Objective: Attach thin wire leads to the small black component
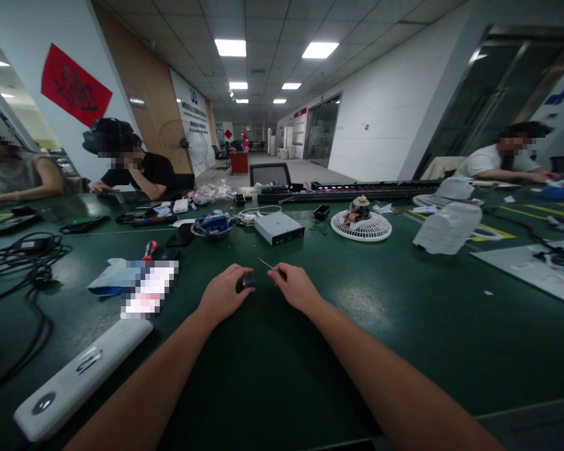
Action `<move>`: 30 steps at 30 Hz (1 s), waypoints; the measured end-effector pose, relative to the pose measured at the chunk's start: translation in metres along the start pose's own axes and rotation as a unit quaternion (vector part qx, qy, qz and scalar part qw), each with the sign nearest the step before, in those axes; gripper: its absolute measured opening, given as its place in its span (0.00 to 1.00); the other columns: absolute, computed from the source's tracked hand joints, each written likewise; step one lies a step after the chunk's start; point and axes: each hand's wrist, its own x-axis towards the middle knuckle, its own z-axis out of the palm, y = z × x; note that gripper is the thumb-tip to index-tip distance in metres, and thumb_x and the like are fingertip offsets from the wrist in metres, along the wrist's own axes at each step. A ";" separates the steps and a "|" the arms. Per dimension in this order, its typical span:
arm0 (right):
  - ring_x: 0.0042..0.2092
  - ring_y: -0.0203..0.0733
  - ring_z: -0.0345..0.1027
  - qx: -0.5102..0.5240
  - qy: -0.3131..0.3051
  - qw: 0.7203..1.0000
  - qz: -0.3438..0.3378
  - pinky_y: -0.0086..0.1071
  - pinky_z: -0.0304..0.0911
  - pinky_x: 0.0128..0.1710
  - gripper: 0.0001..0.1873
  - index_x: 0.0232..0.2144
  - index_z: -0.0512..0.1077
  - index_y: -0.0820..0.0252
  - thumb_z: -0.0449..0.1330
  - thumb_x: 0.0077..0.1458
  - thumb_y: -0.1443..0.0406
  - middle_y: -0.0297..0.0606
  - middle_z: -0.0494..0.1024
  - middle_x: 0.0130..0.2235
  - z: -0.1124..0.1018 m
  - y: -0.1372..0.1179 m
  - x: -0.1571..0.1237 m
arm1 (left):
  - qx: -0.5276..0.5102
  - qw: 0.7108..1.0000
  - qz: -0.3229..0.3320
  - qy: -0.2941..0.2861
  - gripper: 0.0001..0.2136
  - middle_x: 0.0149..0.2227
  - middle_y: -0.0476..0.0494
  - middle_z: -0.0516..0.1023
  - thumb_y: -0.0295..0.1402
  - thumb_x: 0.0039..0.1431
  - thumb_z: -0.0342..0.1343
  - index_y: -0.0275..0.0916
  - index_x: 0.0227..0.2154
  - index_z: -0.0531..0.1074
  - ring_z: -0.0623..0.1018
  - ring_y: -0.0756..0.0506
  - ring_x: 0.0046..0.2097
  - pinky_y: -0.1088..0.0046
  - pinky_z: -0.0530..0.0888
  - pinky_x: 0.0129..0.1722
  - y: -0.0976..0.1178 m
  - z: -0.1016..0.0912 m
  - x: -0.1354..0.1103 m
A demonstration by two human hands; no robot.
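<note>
I read the workbench top (404,351) as smooth dark-green laminate, glossy enough to throw back the ceiling lights. The small black piece (245,283) looks like plastic with a soft sheen, and the thin pin (266,264) beside it like bright metal. On my feed the white casing (82,376) is smooth, low-sheen plastic, and the box (279,228) has a pale grey satin finish, metal or plastic, I can't tell. The fan guard (361,227) is ribbed white plastic, the bowl (211,236) polished steel, and the crumpled bag (210,192) clear, shiny film.
</note>
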 end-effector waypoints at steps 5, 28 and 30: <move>0.29 0.35 0.68 0.057 -0.007 0.998 0.009 0.29 0.58 0.31 0.08 0.32 0.73 0.58 0.59 0.56 0.60 0.31 0.76 0.27 0.002 0.001 0.000 | -0.001 1.000 0.002 -0.003 0.17 0.46 0.44 0.74 0.36 0.54 0.59 0.42 0.48 0.71 0.75 0.44 0.44 0.67 0.72 0.45 0.000 0.001 0.000; 0.36 0.39 0.69 0.019 0.030 0.999 -0.009 0.33 0.61 0.38 0.08 0.37 0.78 0.55 0.61 0.54 0.64 0.36 0.79 0.37 0.001 0.004 0.000 | 0.031 0.998 0.047 -0.008 0.17 0.46 0.46 0.73 0.33 0.56 0.58 0.46 0.49 0.72 0.73 0.44 0.43 0.65 0.69 0.44 0.005 -0.003 -0.002; 0.35 0.39 0.69 0.029 0.023 0.999 -0.011 0.32 0.61 0.37 0.08 0.37 0.78 0.55 0.61 0.54 0.64 0.35 0.79 0.36 0.001 0.003 -0.001 | 0.031 0.998 0.057 -0.008 0.17 0.44 0.46 0.74 0.33 0.56 0.58 0.47 0.50 0.71 0.72 0.44 0.44 0.65 0.68 0.44 0.004 -0.002 -0.001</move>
